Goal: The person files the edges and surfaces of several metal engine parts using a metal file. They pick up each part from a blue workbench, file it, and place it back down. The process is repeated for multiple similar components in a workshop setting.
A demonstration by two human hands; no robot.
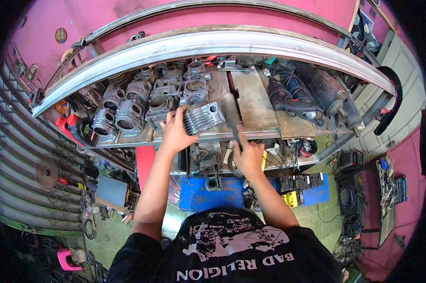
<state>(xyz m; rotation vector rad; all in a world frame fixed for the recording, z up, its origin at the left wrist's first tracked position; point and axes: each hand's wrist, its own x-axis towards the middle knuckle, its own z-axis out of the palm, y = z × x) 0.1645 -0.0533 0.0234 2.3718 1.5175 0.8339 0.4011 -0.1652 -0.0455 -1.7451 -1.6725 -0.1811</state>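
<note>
Right hand (248,155) gripping flat tool (231,115), finned cylinder (203,117) under left hand (175,132)

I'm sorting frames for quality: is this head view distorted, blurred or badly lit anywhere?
Head view: strong fisheye bend, the shelf's metal front rail arcs and the corners go black; light is even, with mild glare on that rail; the left hand on the finned cylinder is sharp, while the flat tool in the right hand is slightly smeared.

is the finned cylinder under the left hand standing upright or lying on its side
Lying on its side. The finned engine cylinder rests on the shelf with its fin edges facing up as stripes, while the left hand grips its near end.
</note>
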